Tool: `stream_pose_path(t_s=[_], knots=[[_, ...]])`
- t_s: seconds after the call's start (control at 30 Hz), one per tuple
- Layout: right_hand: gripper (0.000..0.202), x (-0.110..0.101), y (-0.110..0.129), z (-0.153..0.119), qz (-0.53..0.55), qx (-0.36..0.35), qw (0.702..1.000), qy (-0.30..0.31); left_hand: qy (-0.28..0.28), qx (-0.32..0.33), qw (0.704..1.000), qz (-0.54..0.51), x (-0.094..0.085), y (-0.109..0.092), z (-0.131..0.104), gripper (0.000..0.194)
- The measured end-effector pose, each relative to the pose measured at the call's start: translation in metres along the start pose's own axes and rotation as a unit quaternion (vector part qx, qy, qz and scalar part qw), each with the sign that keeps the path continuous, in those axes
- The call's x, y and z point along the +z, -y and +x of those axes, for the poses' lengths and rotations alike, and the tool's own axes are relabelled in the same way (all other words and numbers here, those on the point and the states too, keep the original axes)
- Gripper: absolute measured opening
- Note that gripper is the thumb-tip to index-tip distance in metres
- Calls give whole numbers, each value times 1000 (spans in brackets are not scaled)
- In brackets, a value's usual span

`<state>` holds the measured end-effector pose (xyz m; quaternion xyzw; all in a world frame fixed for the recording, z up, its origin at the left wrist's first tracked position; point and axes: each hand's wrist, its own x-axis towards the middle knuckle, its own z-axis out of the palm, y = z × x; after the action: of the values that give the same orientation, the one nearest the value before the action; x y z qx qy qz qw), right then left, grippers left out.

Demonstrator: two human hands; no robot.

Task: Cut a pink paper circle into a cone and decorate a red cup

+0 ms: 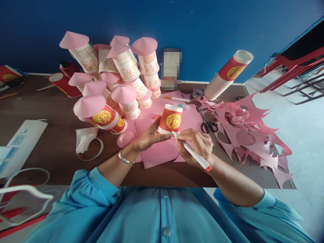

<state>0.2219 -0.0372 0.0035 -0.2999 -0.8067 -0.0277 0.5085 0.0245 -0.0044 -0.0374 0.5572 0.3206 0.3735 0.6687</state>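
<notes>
Your left grip (150, 136) cradles the tapered red-and-white paper cup (170, 118), your right grip (197, 143) the slim white orange-ended marker (196, 156)—stroke lightly!

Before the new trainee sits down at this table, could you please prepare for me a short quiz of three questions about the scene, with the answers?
1. Which hand holds the marker?
2. True or false: the scissors lie to the right of the red-and-white cup being held.
3. Choose: the pink tops on the decorated cups are A) cones, B) cubes, C) flat squares.

Key: 1. The right hand. 2. True. 3. A.
</notes>
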Motion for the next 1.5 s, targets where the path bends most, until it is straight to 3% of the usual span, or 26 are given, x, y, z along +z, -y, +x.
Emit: stream_pose_path(t_s=[1.5], knots=[[18, 1, 0, 0, -33, 15, 999, -14, 6, 23, 998, -51, -3, 9, 0, 59]])
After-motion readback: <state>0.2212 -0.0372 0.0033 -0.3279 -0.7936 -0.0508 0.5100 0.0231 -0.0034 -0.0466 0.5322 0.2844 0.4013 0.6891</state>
